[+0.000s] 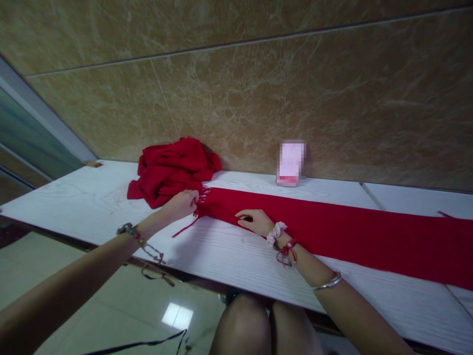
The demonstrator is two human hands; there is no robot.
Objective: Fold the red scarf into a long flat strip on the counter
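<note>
A long red scarf (332,222) lies flat along the white tabletop, its fringed end toward the left and its other end running out of view at the right. At that fringed end, my left hand (188,201) has its fingers pinched together on the fringe; their tips are partly hidden. One longer red strand trails toward the table's front edge. My right hand (256,222) rests on the scarf near its front edge, fingers loosely curved with a gap below the index finger, nothing visible in it. Just behind my left hand is a crumpled heap of red cloth (172,170).
A pale pink, pixelated upright object (291,162) leans against the brown marbled wall (258,98). The white table (92,192) ends above a tiled floor. A small brown piece (92,163) sits at the table's far left corner. My knees are below the front edge.
</note>
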